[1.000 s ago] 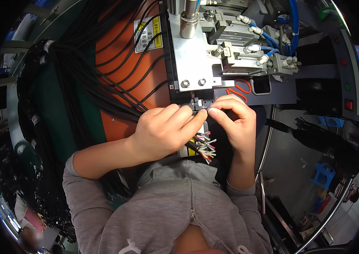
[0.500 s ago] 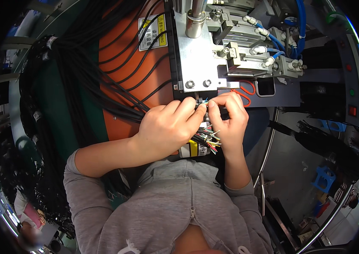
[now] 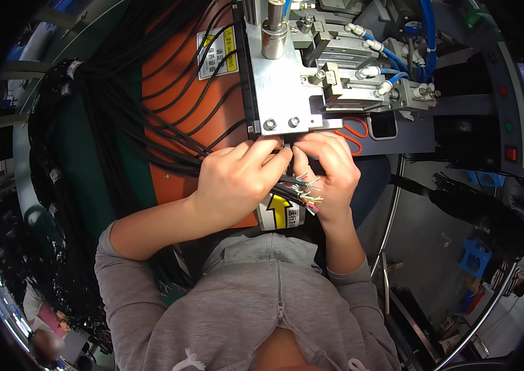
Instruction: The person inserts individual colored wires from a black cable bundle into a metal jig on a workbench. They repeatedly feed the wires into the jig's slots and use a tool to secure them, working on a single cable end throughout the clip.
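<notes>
My left hand [image 3: 237, 176] is closed in a pinch just below the front edge of the metal machine plate [image 3: 280, 86], on the end of a black cable with thin wires. Facing it, my right hand [image 3: 331, 170] has thumb and forefinger pressed together at the same spot; what lies between these fingertips is hidden. Black cables [image 3: 169, 151] run from the left to beneath my left hand. Their stripped ends, a bunch of thin coloured wires [image 3: 304, 195], stick out between my hands, over a white roll with a yellow label and black arrow [image 3: 282, 213].
Red-handled scissors [image 3: 356, 133] and a phone-like dark screen [image 3: 382, 127] lie right of the plate. Pneumatic cylinders [image 3: 361, 80] with blue hoses stand behind. An orange panel [image 3: 181, 117] is at the left. Further right are a control box [image 3: 509, 123] and a blue stool [image 3: 475, 258].
Both hands have moved slightly left and closer under the plate's edge. The coloured wires seen at my fingertips before are now mostly hidden. My view has shifted a little.
</notes>
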The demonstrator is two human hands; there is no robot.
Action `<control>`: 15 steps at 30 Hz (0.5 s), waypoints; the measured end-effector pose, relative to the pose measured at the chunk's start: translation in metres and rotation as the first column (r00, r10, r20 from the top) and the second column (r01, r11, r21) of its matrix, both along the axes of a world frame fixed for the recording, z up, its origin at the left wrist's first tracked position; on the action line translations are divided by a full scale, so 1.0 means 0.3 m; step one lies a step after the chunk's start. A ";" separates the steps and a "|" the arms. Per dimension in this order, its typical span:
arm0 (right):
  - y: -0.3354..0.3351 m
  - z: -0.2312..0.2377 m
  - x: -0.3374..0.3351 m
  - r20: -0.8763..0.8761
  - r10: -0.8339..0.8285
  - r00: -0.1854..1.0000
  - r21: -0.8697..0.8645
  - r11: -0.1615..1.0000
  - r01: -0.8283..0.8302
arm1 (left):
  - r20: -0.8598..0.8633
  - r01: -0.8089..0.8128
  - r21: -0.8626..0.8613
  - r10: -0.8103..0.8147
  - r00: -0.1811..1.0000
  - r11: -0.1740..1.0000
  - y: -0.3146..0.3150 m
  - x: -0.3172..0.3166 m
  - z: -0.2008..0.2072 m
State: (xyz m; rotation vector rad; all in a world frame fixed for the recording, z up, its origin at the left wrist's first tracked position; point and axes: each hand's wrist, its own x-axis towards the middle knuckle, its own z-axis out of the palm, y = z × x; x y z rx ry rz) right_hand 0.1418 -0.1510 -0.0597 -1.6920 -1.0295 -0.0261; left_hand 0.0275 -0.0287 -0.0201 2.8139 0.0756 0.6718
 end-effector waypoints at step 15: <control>-0.052 0.012 0.030 -0.273 0.480 0.833 0.225 0.874 -0.430 | -0.174 0.062 -0.134 -0.085 0.981 0.989 0.013 -0.041 0.046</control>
